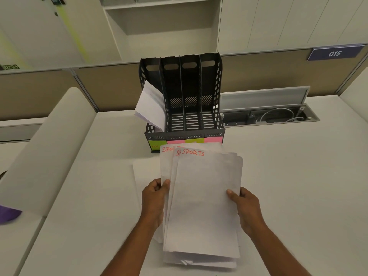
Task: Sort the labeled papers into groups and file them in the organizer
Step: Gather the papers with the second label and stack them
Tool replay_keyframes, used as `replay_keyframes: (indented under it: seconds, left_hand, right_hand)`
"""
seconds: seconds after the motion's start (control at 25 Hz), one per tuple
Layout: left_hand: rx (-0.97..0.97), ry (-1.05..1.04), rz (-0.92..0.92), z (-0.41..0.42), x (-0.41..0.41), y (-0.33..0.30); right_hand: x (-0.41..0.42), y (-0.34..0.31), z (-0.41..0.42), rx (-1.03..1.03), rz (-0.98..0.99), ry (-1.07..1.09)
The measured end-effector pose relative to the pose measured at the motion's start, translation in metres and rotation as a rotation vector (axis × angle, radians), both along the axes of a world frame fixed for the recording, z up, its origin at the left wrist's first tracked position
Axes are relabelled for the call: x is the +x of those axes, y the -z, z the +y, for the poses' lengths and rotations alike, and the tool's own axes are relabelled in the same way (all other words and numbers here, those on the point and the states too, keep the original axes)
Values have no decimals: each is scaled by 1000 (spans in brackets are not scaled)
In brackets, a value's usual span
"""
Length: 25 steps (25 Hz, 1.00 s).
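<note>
I hold a fanned stack of white papers (201,206) above the desk, each headed SPORTS in red. My left hand (154,198) grips the stack's left edge, thumb on top. Gripping the right edge is my right hand (246,208), thumb also on top. Beyond the stack stands a black organizer (184,100) with several upright slots. A bundle of white papers (150,106) leans out of its leftmost slot; the other slots look empty. Green and pink sticky labels (186,140) run along its front, partly hidden by the stack.
More white sheets (137,180) lie flat on the white desk (288,186) under and left of the stack. An open cable trough (270,115) with wires sits behind the organizer on the right. A large curled paper sheet (49,148) lies at left over a purple object (8,214).
</note>
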<state>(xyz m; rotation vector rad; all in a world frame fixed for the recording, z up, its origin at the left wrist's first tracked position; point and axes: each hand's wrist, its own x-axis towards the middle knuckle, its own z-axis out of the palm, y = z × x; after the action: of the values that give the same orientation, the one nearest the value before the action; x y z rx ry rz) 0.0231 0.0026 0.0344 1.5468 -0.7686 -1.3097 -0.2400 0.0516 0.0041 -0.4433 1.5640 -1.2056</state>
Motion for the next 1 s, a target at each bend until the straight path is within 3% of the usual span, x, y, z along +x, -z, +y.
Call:
replay_keyframes:
  seconds: [0.16, 0.28, 0.44, 0.56, 1.0]
  left_hand:
    - [-109, 11, -208, 3, 2, 0]
    - [-177, 130, -288, 6, -1, 1]
    - [-106, 157, -135, 8, -8, 0]
    - [-115, 190, -158, 3, -8, 0]
    - [-84, -4, -132, -8, -2, -7]
  right_hand:
    - [-11, 3, 0, 3, -16, 74]
    - [-15, 3, -1, -12, -47, 75]
    - [-8, 1, -3, -47, -30, 42]
    - [-4, 1, -4, -54, -13, 30]
    - [-9, 2, -1, -72, -7, 62]
